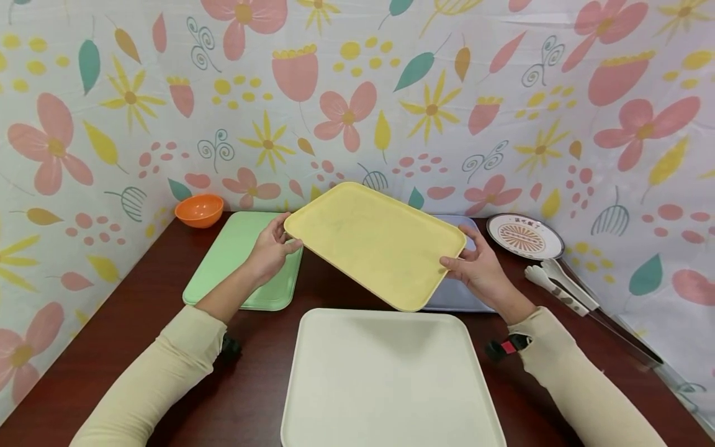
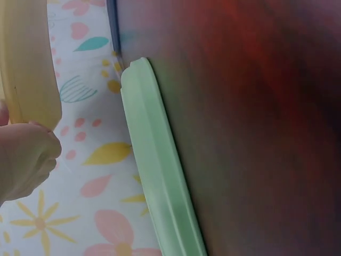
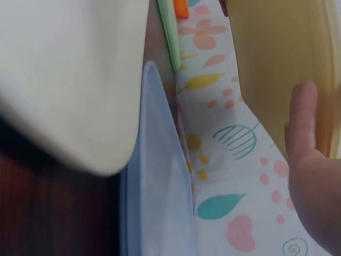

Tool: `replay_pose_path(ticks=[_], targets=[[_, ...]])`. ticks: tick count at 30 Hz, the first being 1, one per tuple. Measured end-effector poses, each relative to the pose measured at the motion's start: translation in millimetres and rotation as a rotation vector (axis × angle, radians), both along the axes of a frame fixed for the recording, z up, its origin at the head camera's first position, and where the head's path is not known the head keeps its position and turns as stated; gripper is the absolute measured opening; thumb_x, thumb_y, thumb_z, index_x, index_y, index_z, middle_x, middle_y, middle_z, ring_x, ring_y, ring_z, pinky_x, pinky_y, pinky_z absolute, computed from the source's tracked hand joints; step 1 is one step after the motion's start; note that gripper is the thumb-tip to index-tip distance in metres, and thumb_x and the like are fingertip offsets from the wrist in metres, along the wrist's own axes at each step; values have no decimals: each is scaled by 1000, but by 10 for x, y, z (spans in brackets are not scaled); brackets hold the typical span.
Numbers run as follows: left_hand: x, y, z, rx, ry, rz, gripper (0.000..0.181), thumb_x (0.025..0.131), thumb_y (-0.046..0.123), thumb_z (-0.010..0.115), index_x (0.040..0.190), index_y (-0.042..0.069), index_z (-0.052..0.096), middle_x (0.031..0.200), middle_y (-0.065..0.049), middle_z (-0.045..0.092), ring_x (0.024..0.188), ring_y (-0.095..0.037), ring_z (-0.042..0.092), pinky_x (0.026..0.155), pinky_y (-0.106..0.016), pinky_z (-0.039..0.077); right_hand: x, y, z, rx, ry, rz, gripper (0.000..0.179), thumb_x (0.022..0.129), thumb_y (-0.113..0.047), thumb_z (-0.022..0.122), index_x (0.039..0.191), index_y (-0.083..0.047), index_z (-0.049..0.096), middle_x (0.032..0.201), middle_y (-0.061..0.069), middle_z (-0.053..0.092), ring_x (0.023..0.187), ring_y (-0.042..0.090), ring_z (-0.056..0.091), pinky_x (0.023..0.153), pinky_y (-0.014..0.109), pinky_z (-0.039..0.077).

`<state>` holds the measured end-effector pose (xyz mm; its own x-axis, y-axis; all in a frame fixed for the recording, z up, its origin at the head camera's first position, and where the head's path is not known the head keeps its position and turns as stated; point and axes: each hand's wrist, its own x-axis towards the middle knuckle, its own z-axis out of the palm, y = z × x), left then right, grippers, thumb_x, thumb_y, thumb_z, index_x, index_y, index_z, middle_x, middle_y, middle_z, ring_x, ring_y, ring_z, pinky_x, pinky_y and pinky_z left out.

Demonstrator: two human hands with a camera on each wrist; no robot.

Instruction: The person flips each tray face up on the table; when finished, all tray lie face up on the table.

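Observation:
A yellow tray (image 1: 374, 242) is held up in the air, tilted, its right end lower than its left. My left hand (image 1: 272, 251) grips its left end, thumb on the near side; in the left wrist view that hand (image 2: 26, 157) pinches the tray's edge. At the other end my right hand (image 1: 480, 270) holds the rim between thumb and fingers. Below, a white tray (image 1: 391, 385) lies near the front of the table. Behind the yellow tray, partly hidden by it, a blue-grey tray (image 1: 460, 295) lies at the back right. A green tray (image 1: 240, 248) lies back left.
An orange bowl (image 1: 200, 210) stands at the back left corner. On the right are an oval plate (image 1: 525, 236) with a red pattern and tongs (image 1: 564, 288) with pale tips. A flowered cloth (image 1: 357, 93) hangs behind the dark table (image 1: 112, 310).

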<state>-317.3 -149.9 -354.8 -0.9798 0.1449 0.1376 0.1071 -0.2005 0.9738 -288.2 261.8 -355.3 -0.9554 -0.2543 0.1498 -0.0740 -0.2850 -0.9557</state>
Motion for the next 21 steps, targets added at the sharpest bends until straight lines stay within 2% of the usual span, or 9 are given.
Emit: replay_pose_path(ticks=[3, 6, 9, 15, 18, 21], targets=[[-40, 2, 9, 18, -29, -8, 75, 93, -21, 47, 155, -3, 8, 156, -20, 25, 110, -11, 45, 89, -15, 44, 13, 57, -28, 51, 6, 42, 72, 91, 17, 58, 142, -10, 15, 97, 5, 72, 82, 17, 72, 69, 32, 59], [-93, 4, 16, 21, -59, -18, 74, 95, -20, 45, 156, -4, 7, 157, -21, 22, 107, -11, 45, 88, -14, 44, 26, 117, -82, 83, 12, 94, 70, 90, 18, 57, 139, -11, 17, 96, 4, 73, 80, 16, 72, 69, 30, 58], [-158, -8, 21, 7, -66, -34, 72, 95, -20, 42, 156, -3, 7, 158, -21, 22, 103, -11, 46, 85, -13, 44, 31, 142, -136, 104, 18, 124, 74, 90, 19, 57, 144, -8, 14, 98, 3, 73, 82, 15, 71, 70, 29, 58], [-269, -38, 40, -97, -42, -66, 71, 95, -18, 46, 156, -2, 13, 157, -20, 24, 104, -14, 49, 86, -16, 45, 36, 141, -193, 235, 74, 106, 84, 90, 14, 63, 154, 2, 10, 101, 1, 73, 87, 14, 71, 73, 31, 58], [-320, -60, 52, -143, -38, -67, 67, 96, -16, 47, 155, -3, 19, 154, -20, 26, 104, -15, 50, 87, -17, 44, 48, 152, -203, 293, 96, 114, 80, 91, 11, 62, 153, 5, 13, 102, 0, 74, 90, 16, 72, 73, 34, 59], [-380, -89, 61, -144, -39, -69, 62, 98, -13, 44, 155, -4, 20, 147, -17, 31, 105, -12, 49, 89, -18, 44, 63, 171, -208, 357, 122, 125, 68, 95, 6, 60, 150, 9, 20, 104, 0, 74, 93, 17, 72, 74, 36, 59]])
